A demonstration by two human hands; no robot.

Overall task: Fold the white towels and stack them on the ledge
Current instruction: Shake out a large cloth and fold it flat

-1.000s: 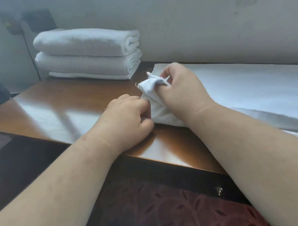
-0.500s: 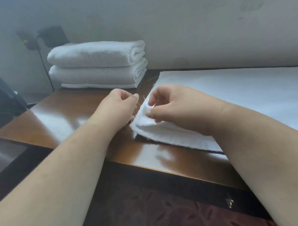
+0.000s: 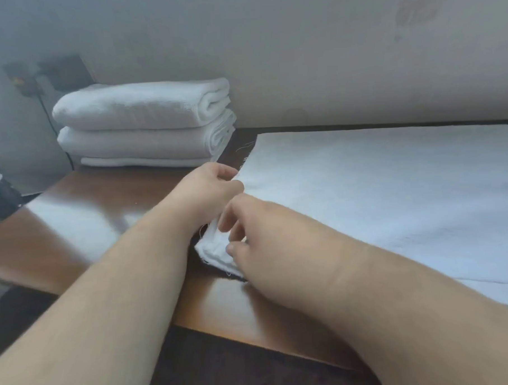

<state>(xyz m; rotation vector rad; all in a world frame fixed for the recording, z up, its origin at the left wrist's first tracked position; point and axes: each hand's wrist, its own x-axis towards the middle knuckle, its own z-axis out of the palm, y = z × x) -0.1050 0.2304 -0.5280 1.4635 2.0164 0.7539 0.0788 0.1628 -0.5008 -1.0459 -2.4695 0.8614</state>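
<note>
White towel point(image 3: 378, 204), one, unfolded part lying flat: occupying the right half of the frame, spreading over the brown wooden ledge point(image 3: 74, 229) and running off the right edge. Its near-left corner is sitting doubled into several layers at the centre of the frame.

Left hand point(image 3: 209, 191): reaching in from the lower left, fingers curling at the towel's left edge, just above the doubled corner; whether it is pinching the cloth cannot be told.

Right hand point(image 3: 263, 235): coming in from the lower right, resting on the doubled corner, fingers bent, thumb and fingertips pinching the layered edge.

Folded towels point(image 3: 145, 124), a stack of three, white: sitting in the upper left of the frame on the same ledge, against the grey wall point(image 3: 299, 59), rolled edges facing right, well apart from both hands.

Dark cable point(image 3: 52, 125): hanging down the wall left of the stack.
</note>
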